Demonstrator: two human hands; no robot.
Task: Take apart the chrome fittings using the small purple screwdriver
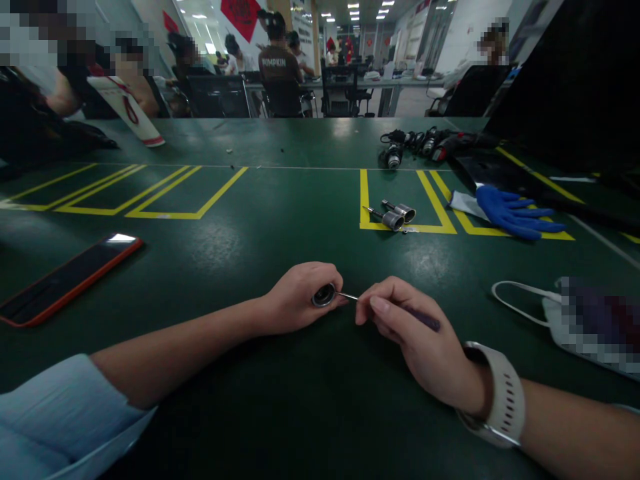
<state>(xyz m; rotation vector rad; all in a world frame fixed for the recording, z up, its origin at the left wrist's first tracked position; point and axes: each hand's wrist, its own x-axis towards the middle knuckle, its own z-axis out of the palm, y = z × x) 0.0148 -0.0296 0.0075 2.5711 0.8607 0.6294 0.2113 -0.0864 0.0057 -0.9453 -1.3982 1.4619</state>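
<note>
My left hand [303, 297] is wrapped round a small cylindrical metal part [324, 295], whose round open end faces me. Pinched in the fingers of my right hand [407, 327] is a small screwdriver [424, 318] with a dark purple handle. Its thin shaft points left and its tip meets the rim of the metal part, or lies just behind it; I cannot tell which. Most of the metal part is hidden inside my left fist. Beyond my hands, two metal cup-shaped pieces with thin stems [393, 220] lie inside a yellow taped outline.
On the green table [225, 407], a phone in a red case [70, 277] lies left. At right are a blue glove [517, 210] and a face mask [555, 313]. Several dark cylindrical parts with cables [394, 157] sit farther back. People sit across the room.
</note>
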